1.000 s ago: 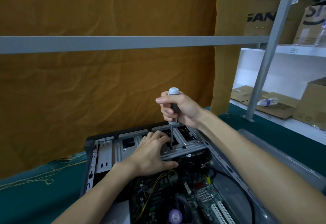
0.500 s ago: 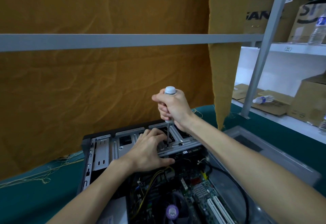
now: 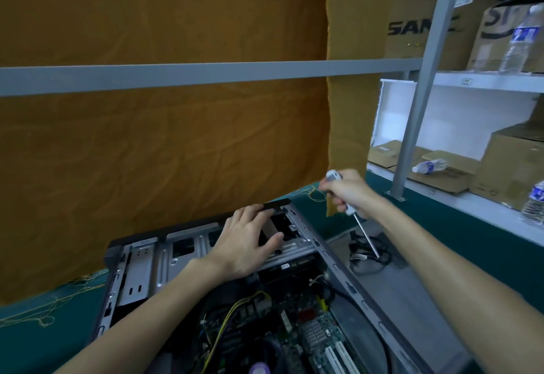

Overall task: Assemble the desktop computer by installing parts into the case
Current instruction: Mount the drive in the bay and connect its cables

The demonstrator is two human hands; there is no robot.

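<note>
An open grey computer case point(image 3: 332, 259) lies flat on the green table, with its motherboard point(image 3: 318, 335) and cables showing inside. My left hand point(image 3: 244, 241) rests with spread fingers on the metal drive cage point(image 3: 182, 253) at the case's far end. My right hand point(image 3: 350, 191) grips a grey-handled screwdriver point(image 3: 363, 231) to the right of the case. The shaft slants down and to the right, and its tip is over the loose side panel point(image 3: 391, 285).
A black cable bundle point(image 3: 368, 253) lies on the side panel. An orange cloth point(image 3: 162, 138) hangs behind a grey bar point(image 3: 206, 75). At the right are a slanted metal post point(image 3: 418, 103), shelves with cardboard boxes point(image 3: 515, 167) and water bottles point(image 3: 521, 41).
My right hand has lifted the screwdriver off the drive cage and swung it right, outside the case. My left hand stays on the cage. The camera has turned right.
</note>
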